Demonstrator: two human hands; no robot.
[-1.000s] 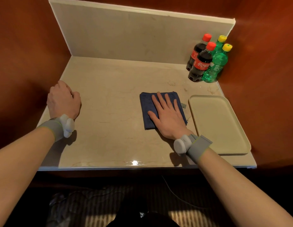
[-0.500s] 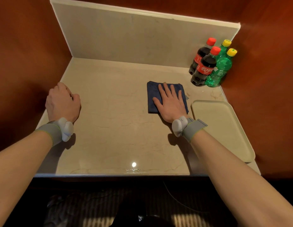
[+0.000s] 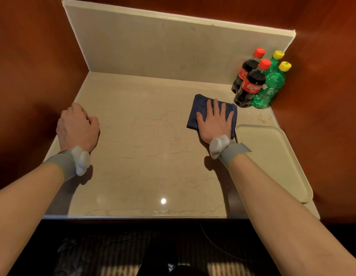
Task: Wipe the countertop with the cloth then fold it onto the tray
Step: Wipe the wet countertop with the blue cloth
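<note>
A folded dark blue cloth (image 3: 199, 108) lies on the beige marble countertop (image 3: 149, 136), right of centre and toward the back. My right hand (image 3: 215, 122) presses flat on it, fingers spread and pointing away from me, covering most of the cloth. My left hand (image 3: 77, 126) rests on the countertop near its left edge, fingers curled under, holding nothing. A cream plastic tray (image 3: 272, 156) lies empty along the right edge, just right of the cloth and my right wrist.
Two cola bottles (image 3: 250, 84) with red caps and two green soda bottles (image 3: 272, 86) with yellow caps stand in the back right corner, close behind the cloth. A marble backsplash (image 3: 173, 42) closes the back; red-brown walls flank both sides.
My right hand has pushed the cloth away from me, toward the bottles at the back right. My left hand has stayed in place.
</note>
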